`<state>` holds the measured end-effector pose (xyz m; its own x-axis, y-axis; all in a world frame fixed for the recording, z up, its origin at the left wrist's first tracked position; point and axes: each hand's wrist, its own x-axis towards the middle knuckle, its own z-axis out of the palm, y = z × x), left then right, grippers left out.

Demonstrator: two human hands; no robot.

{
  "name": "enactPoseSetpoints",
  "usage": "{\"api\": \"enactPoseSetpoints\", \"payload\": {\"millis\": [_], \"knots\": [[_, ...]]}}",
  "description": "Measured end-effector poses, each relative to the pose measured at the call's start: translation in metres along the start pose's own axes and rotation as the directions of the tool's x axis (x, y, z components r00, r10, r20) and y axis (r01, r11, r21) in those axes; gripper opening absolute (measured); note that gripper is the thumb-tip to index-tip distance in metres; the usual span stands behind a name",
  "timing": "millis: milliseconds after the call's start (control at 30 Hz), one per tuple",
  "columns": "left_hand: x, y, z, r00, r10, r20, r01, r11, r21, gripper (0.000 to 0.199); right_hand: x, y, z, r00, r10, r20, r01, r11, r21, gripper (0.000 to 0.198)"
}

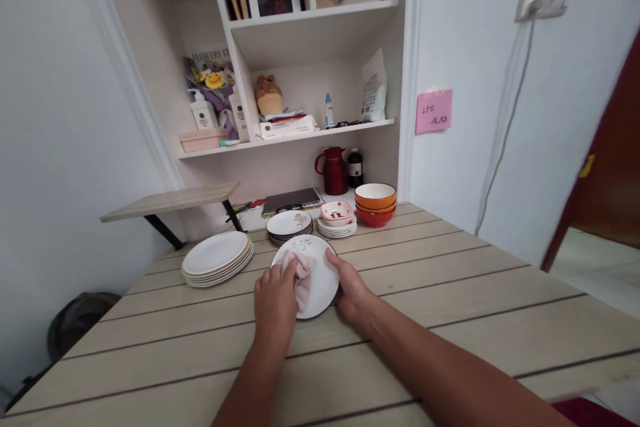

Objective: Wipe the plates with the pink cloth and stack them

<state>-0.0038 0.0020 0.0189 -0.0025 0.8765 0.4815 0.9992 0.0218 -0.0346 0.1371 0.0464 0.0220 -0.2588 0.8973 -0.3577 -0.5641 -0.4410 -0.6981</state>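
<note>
A round white plate (325, 280) with a dark rim and a small floral print is tilted up in front of me, low over the wooden table. My right hand (350, 283) grips its right edge, thumb on the upper face and the other fingers hidden behind. Bunched against the plate's left half is a pale pink cloth (303, 273). My left hand (277, 297) holds that cloth, fingers curled over it and pressing on the plate. Just behind lies a stack of dark-rimmed floral plates (289, 223).
Large white plates (217, 255) are stacked at left. Small dishes (337, 217) and orange and red bowls (375, 203) stand at the back right. Behind them are a red jug (334, 170), a dark bottle (355, 168) and a laptop-like slab (293, 200). A small raised wooden stand (173, 202) rises at back left.
</note>
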Motion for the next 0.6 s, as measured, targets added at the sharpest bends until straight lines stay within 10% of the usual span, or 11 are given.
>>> {"api": "enactPoseSetpoints", "payload": {"millis": [600], "knots": [[-0.007,0.015,0.002,0.951,0.302,0.06,-0.287,0.94,-0.187,0.053,0.008,-0.003,-0.005,0.999,0.03,0.034,-0.03,1.0,-0.008,0.034]]}}
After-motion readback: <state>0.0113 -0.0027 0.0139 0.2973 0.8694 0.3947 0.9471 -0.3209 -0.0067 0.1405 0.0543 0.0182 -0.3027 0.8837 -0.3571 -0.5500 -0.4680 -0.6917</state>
